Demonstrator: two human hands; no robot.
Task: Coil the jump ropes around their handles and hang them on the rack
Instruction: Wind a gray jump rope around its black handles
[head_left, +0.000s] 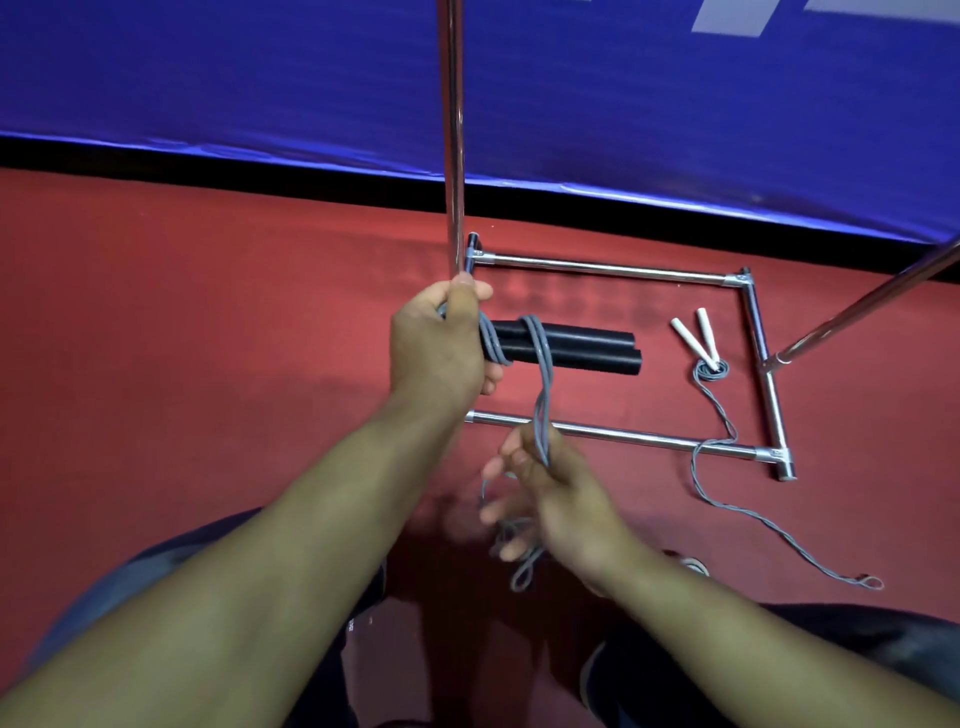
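Left hand (441, 348) up front, fingers curled round the near ends of the two black handles (576, 349), thumb on top. The pair sits side by side, long axis running out to the right, level with the floor and held just in front of the rack's upright pole (453, 145). Two turns of grey rope (540, 395) are on the handles already, close to the gripping hand.

From that last turn the doubled rope drops straight down toward the person and into the right hand (550, 493). It passes between thumb and forefinger there; the other fingers look loosely spread and are blurred, so how firmly they pinch I cannot tell. The slack tail loops below that hand, above the red floor (208, 322).

So the working line runs from handles down to the right hand, roughly square to the handles' axis, and the right hand is the nearer one to carry it round. My read: the next wrap should go up over the handles, further right along the bare black stretch.

Second rope with white handles (698, 338) lies uncoiled on the floor inside the rack base (613, 267), its cord trailing over the near bar. Task looks early: nothing hung yet that I can see.
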